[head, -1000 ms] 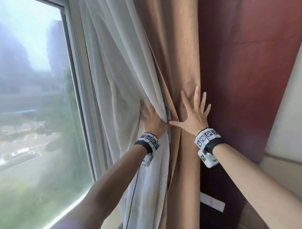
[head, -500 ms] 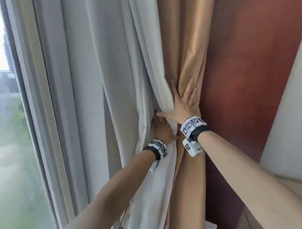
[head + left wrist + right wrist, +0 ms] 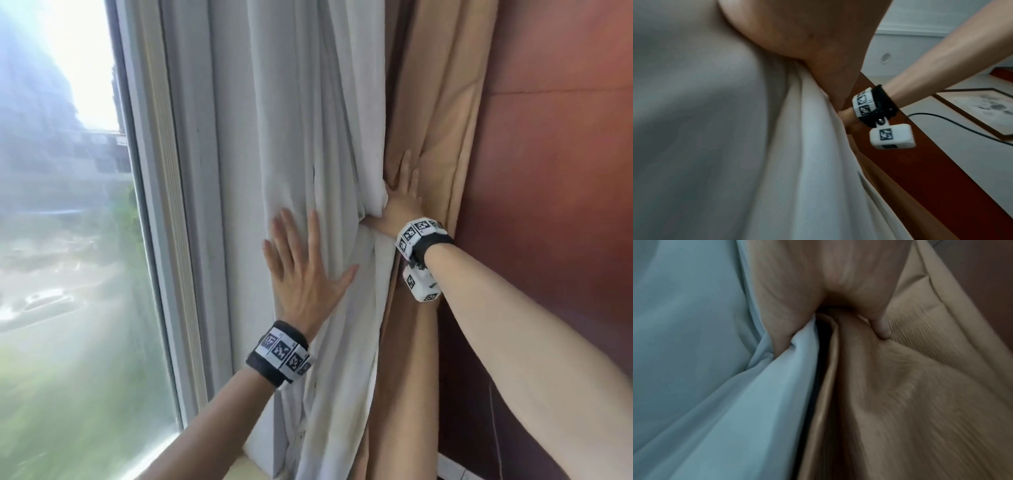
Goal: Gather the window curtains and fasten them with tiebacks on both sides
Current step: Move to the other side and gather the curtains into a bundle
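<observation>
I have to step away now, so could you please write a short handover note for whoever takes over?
Left hand: open, flat against the white sheer curtain.
Right hand: fingers straight on the tan curtain, thumb tucked into the sheer's edge.
Done: both curtains bunched beside the red-brown wall panel.
Left: no tieback in view; find it, fasten this side, then do the other.
</observation>
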Demonstrator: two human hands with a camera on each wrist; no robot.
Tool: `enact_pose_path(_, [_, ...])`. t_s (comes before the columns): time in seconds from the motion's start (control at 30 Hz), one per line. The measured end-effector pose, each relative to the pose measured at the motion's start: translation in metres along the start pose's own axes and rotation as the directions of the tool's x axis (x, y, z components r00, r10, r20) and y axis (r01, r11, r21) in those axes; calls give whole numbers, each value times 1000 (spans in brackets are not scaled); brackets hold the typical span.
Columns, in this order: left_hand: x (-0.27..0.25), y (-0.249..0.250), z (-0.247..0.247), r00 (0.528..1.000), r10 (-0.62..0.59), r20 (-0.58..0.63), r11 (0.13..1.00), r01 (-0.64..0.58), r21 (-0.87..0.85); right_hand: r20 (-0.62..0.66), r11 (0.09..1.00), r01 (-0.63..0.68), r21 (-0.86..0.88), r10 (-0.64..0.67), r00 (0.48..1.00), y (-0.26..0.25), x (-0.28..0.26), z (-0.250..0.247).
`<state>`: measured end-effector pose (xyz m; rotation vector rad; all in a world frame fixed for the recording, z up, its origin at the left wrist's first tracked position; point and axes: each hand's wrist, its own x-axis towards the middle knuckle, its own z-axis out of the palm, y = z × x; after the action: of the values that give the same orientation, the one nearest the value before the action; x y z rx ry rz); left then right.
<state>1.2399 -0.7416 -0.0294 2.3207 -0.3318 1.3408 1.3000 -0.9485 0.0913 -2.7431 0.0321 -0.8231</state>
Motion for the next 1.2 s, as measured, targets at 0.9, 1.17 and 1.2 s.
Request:
enact_pose_path(0.9, [143, 138, 216, 910, 142, 391, 766, 149, -625, -325, 800, -211, -561, 21, 945, 201, -29, 18])
enact_pose_path(1.17, [70, 110, 215, 931, 155, 330, 843, 49, -535, -94, 999, -45, -18, 43, 995, 169, -62, 31])
enact_pose_path(1.2, [53, 100, 204, 921, 148, 359, 818, 90, -568, -41, 996, -51, 69, 53, 998, 165, -71, 38])
